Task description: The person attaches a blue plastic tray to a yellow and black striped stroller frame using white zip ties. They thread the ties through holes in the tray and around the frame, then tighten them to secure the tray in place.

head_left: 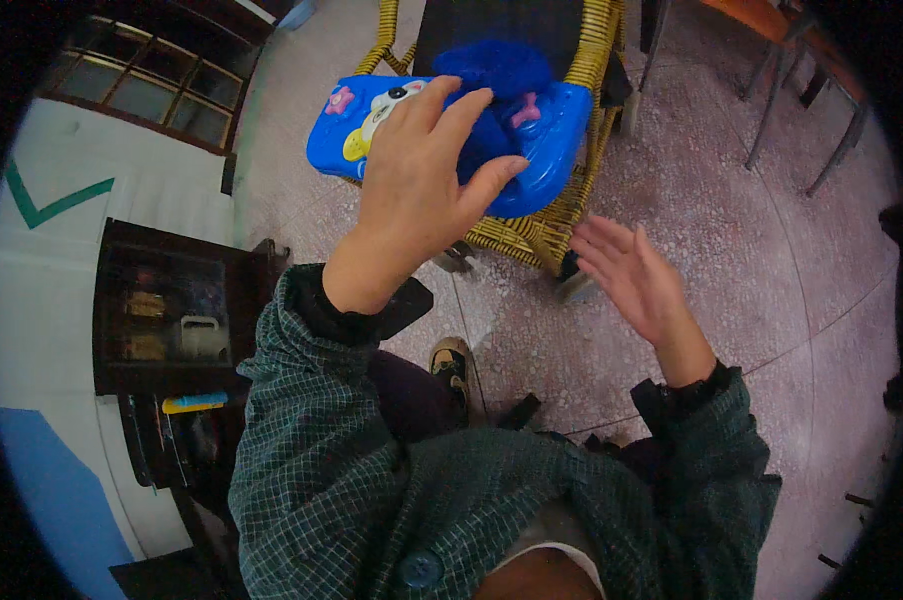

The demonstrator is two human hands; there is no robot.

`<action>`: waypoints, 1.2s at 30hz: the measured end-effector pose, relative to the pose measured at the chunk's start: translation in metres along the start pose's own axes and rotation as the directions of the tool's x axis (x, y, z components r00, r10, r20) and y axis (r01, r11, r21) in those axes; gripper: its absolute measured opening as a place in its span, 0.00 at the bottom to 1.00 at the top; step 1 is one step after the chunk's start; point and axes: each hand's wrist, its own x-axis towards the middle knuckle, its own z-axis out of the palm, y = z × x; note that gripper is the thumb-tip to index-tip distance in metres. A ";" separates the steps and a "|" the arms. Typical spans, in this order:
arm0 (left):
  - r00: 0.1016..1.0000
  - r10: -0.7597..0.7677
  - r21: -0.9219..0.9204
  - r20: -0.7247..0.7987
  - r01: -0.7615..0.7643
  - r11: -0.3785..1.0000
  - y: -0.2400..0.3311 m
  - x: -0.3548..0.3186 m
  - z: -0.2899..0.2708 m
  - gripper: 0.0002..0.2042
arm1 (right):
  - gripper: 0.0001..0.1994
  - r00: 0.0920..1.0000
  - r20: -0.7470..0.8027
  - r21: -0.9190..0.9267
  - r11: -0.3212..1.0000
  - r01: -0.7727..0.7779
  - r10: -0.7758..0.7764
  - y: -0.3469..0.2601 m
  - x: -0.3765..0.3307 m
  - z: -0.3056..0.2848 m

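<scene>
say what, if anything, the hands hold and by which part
Nothing appears held: the left hand spreads over the blue plastic piece, contact unclear; the right hand is open and empty.

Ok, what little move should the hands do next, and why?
Maybe bring the right hand up to steady the blue plastic piece on the wicker chair: that hand is open and apart from it, while the left hand spreads over the piece, by a dark blue soft-looking bundle.
</scene>
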 end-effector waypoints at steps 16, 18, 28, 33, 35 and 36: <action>0.950 -0.178 -0.025 0.257 0.190 0.981 -0.022 0.015 0.024 0.14 | 0.18 0.980 -0.197 -0.251 0.966 -0.068 0.018 -0.009 0.001 -0.034; 0.942 -0.170 -0.023 0.288 0.184 0.983 -0.029 0.015 0.019 0.12 | 0.18 0.973 -0.230 -0.258 0.963 -0.080 0.019 -0.011 0.002 -0.038; 0.697 -0.628 -0.515 -0.347 0.418 0.748 -0.151 0.005 -0.067 0.12 | 0.14 0.959 -0.283 -0.284 0.955 -0.082 -0.002 -0.012 -0.007 -0.049; 0.962 -0.260 -0.060 0.083 0.266 0.962 -0.156 -0.022 0.001 0.15 | 0.15 0.955 -0.295 -0.364 0.927 -0.095 -0.018 -0.006 -0.006 -0.050; 0.975 -0.146 0.048 0.165 0.140 0.989 -0.159 -0.029 0.010 0.14 | 0.15 0.948 -0.319 -0.357 0.927 -0.117 -0.003 -0.007 -0.006 -0.050; 0.970 -0.160 0.034 0.185 0.157 0.987 -0.161 -0.031 0.010 0.14 | 0.15 0.945 -0.326 -0.366 0.924 -0.112 -0.014 -0.008 -0.005 -0.051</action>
